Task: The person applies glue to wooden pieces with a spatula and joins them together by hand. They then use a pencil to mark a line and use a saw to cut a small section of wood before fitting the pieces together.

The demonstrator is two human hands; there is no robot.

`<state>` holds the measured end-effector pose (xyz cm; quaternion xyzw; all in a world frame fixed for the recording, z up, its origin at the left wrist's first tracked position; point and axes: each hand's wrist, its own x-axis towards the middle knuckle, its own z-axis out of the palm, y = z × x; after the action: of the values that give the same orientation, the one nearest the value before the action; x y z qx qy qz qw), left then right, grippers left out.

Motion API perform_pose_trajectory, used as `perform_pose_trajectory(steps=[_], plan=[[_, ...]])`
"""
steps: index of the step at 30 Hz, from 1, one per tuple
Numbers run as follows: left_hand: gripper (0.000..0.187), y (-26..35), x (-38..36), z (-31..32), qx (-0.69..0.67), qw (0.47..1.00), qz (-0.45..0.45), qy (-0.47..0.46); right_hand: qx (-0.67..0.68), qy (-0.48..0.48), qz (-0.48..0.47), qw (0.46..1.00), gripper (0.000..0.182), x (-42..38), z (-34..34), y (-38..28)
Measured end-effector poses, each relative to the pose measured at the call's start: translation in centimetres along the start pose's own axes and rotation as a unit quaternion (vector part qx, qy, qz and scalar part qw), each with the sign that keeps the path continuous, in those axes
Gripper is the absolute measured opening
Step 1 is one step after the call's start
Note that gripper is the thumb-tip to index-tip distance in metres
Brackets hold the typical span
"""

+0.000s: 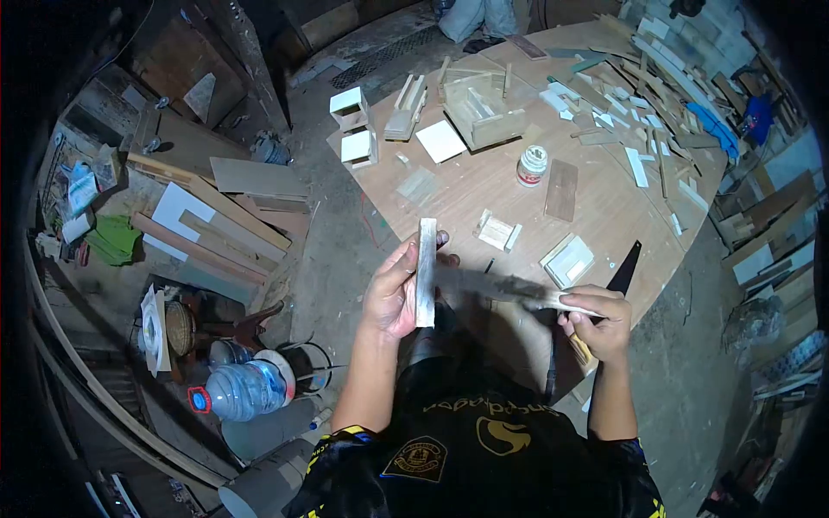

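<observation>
My left hand (pixel 390 289) is closed around a short, narrow wooden block (pixel 427 272), holding it upright with the thumb on its side. My right hand (pixel 600 319) grips the pale end of a long, thin, flat strip (pixel 509 287). Motion blurs this strip, which is dark grey along most of its length; its far end reaches the wooden block. What kind of thing the strip is, I cannot tell. Beyond my hands on the table lie a small wooden frame piece (pixel 497 231) and a small box with a white panel (pixel 567 261).
The round wooden table (pixel 604 207) carries a labelled jar (pixel 531 166), a brown flat board (pixel 561 190), wooden box assemblies (pixel 484 116) and many offcuts (pixel 604 108). A black-bladed saw (pixel 625 268) lies near my right hand. At left are a water bottle (pixel 246 390) and leaning boards (pixel 216 220).
</observation>
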<state>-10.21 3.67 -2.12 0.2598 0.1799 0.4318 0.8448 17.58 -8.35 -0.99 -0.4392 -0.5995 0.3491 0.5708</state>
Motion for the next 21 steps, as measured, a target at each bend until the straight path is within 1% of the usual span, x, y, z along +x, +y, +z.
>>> perform_pose_trajectory(steps=[2,3,4,5,6,7,8,10,11,12,13,14,16,17,18,19,20,21], plan=[[0.045,0.4,0.1,-0.8,0.002,1.0,-0.001,-0.015,0.051,-0.027,-0.002,0.998,0.022,-0.2,-0.1,0.4],[0.046,0.7,0.2,-1.2,-0.054,0.997,-0.025,-0.058,0.04,-0.059,-0.052,0.996,0.021,0.1,-0.1,0.4],[0.047,0.8,0.2,-1.2,-0.11,0.988,-0.049,-0.102,0.041,-0.061,-0.051,0.996,0.021,0.2,0.0,0.4],[0.047,0.7,0.0,-0.9,-0.11,0.988,-0.049,-0.101,0.005,-0.057,-0.044,0.997,0.021,0.2,0.1,0.3],[0.047,0.5,-0.3,0.2,-0.054,0.998,-0.021,-0.032,-0.031,-0.054,-0.036,0.997,0.021,0.2,0.2,0.1],[0.047,0.5,-0.4,0.8,0.002,0.999,0.007,0.038,-0.036,-0.028,-0.014,0.999,0.022,0.4,0.2,0.0],[0.047,0.5,-0.4,0.7,0.002,0.999,0.007,0.038,-0.036,-0.028,-0.014,0.999,0.022,0.6,0.2,-0.1],[0.042,0.6,-0.2,0.2,-0.08,0.997,-0.012,-0.005,-0.091,0.011,-0.084,0.992,0.023,1.2,0.2,-0.2],[0.042,0.8,-0.2,-0.1,-0.079,0.997,-0.01,-0.005,-0.047,-0.017,-0.069,0.996,0.024,0.9,-0.2,-0.1],[0.042,1.0,-0.1,-0.3,-0.083,0.995,-0.025,-0.04,-0.046,-0.018,-0.07,0.996,0.024,1.0,0.0,-0.1],[0.042,1.1,-0.1,-0.4,-0.088,0.993,-0.041,-0.074,-0.042,-0.054,-0.07,0.995,0.024,1.0,0.1,-0.2],[0.042,1.1,-0.2,-0.1,-0.089,0.992,-0.042,-0.073,-0.038,-0.089,-0.068,0.993,0.025,0.9,0.3,-0.3],[0.042,1.0,-0.3,0.9,-0.077,0.996,-0.023,-0.026,-0.05,-0.082,-0.056,0.994,0.025,1.2,0.5,0.0],[0.042,0.9,-0.2,0.4,-0.078,0.996,-0.023,-0.026,-0.075,-0.047,-0.058,0.994,0.025,1.5,0.5,0.1],[0.043,1.0,0.0,-0.3,-0.118,0.988,-0.04,-0.093,-0.1,-0.012,-0.061,0.993,0.025,1.7,0.5,0.2],[0.044,1.1,0.1,-0.7,-0.158,0.973,-0.057,-0.161,-0.111,0.001,-0.072,0.991,0.024,1.6,0.3,0.6],[0.044,0.9,-0.1,-0.7,-0.157,0.973,-0.055,-0.16,-0.109,-0.001,-0.073,0.991,0.024,1.6,0.2,0.7],[0.045,0.9,-0.4,0.1,-0.094,0.992,-0.029,-0.083,-0.061,-0.024,-0.071,0.995,0.024,1.5,0.2,0.7]])
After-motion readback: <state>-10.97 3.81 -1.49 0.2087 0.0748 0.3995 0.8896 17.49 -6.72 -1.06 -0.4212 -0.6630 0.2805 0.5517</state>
